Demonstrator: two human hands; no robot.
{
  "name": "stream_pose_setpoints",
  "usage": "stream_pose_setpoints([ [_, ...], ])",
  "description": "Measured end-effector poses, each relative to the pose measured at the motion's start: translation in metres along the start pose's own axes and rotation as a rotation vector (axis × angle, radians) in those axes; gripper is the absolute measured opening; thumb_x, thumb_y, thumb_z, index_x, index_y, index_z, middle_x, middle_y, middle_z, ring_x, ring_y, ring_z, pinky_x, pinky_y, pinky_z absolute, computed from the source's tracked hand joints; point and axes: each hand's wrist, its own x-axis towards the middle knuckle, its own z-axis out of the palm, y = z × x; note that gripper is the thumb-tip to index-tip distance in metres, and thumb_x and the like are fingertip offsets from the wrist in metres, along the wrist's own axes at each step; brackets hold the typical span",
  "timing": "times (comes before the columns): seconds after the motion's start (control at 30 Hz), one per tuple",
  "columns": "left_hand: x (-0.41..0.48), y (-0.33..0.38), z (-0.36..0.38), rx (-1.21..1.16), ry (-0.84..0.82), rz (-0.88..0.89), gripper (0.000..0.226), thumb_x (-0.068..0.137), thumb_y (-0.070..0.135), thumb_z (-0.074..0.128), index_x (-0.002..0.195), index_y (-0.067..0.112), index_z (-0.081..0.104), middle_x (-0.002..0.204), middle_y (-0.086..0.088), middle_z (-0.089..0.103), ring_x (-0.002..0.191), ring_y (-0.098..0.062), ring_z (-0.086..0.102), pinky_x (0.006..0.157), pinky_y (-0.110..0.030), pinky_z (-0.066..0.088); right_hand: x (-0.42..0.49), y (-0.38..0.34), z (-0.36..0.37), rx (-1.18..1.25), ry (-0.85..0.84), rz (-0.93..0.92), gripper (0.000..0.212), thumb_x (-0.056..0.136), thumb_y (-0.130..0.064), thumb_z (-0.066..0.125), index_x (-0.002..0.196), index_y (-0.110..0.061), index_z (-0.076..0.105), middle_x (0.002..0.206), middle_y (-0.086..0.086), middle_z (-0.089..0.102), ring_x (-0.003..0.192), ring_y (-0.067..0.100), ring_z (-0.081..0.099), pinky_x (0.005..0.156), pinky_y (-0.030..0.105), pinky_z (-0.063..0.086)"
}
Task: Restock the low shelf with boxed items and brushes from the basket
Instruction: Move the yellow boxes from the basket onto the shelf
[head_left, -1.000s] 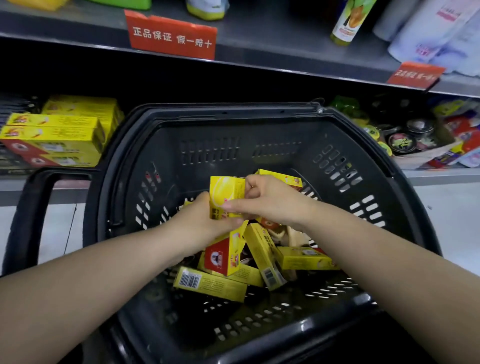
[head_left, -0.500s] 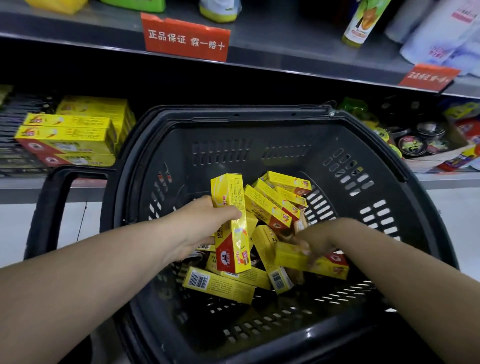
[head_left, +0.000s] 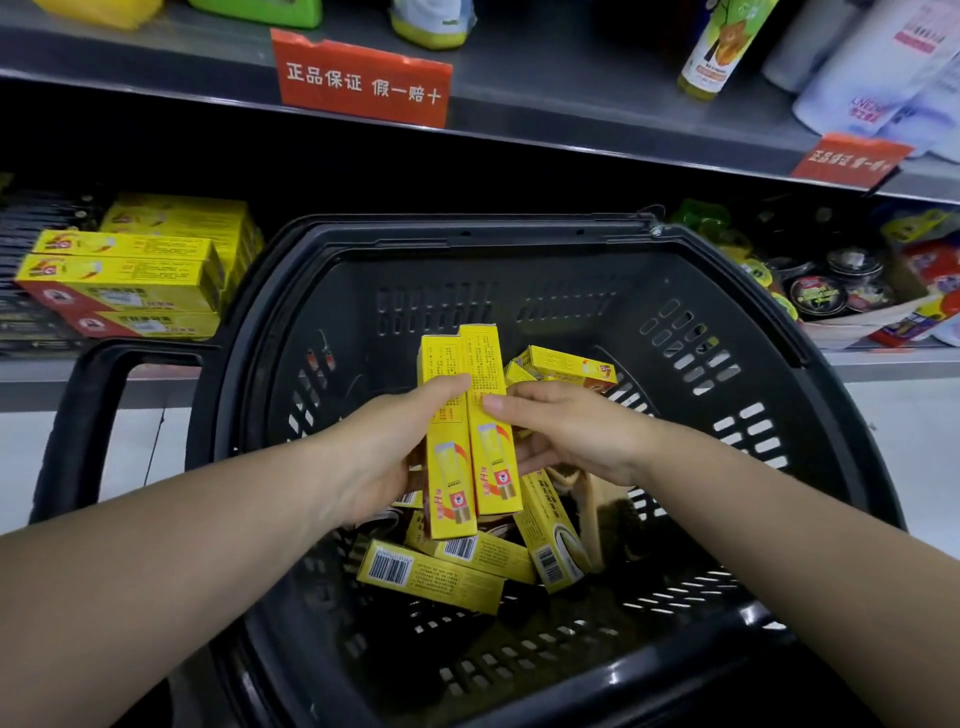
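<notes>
Boxes (head_left: 470, 436) upright over basket (head_left: 524, 244) | left hand (head_left: 379, 457) grip clamped on them | right hand (head_left: 571, 431) fingers steadying them

A grey metal upper shelf (head_left: 545, 78) carries red price signs (head_left: 363, 78); beneath it lies deep shadow, and pale floor tiles (head_left: 909, 441) show below.
</notes>
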Motion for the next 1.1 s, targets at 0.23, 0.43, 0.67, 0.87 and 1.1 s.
stream_pose_setpoints([
  [0.23,0.007,-0.002,-0.010,0.119,0.104,0.081,0.034,0.080,0.034,0.071,0.108,0.014,0.067,0.099,-0.005,0.073,0.089,-0.019,0.068,0.062,-0.024,0.048,0.016,0.016,-0.041,-0.218,0.179,-0.006,0.046,0.088,-0.054,0.051,0.123,-0.024,0.053,0.119,-0.004,0.062,0.113,0.019,0.060,0.096,0.034,0.048],
  [0.43,0.014,-0.004,-0.014,0.122,0.165,0.042,0.019,0.081,0.032,0.071,0.093,0.019,0.066,0.082,0.004,0.068,0.062,-0.004,0.060,0.038,-0.013,0.041,0.041,0.067,-0.043,-1.122,0.218,0.195,0.053,0.089,-0.036,0.058,0.133,-0.016,0.037,0.125,0.010,0.051,0.103,0.027,0.057,0.081,0.036,0.049],
  [0.67,0.016,-0.006,-0.016,0.111,0.155,0.051,0.040,0.080,0.040,0.070,0.112,0.016,0.065,0.110,-0.005,0.068,0.099,-0.020,0.063,0.066,-0.025,0.040,0.056,0.083,-0.022,-1.115,0.360,0.152,0.071,0.087,-0.038,0.061,0.144,-0.023,0.022,0.130,0.008,0.042,0.116,0.030,0.050,0.095,0.051,0.044],
  [0.87,0.010,-0.002,-0.016,0.061,0.117,0.065,0.018,0.082,0.036,0.070,0.090,0.020,0.066,0.076,0.007,0.068,0.054,0.000,0.062,0.032,-0.012,0.039,0.056,0.069,-0.035,-1.168,0.300,0.125,0.035,0.091,-0.021,0.053,0.124,-0.015,0.041,0.106,0.010,0.061,0.087,0.028,0.061,0.062,0.034,0.045],
  [1.1,0.000,-0.002,-0.019,0.098,0.134,0.086,0.030,0.081,0.037,0.071,0.103,0.018,0.067,0.097,-0.003,0.072,0.083,-0.018,0.067,0.054,-0.023,0.042,0.063,0.087,-0.007,-1.413,0.317,0.284,0.059,0.094,-0.013,0.048,0.144,-0.003,0.019,0.139,0.016,0.044,0.110,0.034,0.059,0.076,0.041,0.049],
])
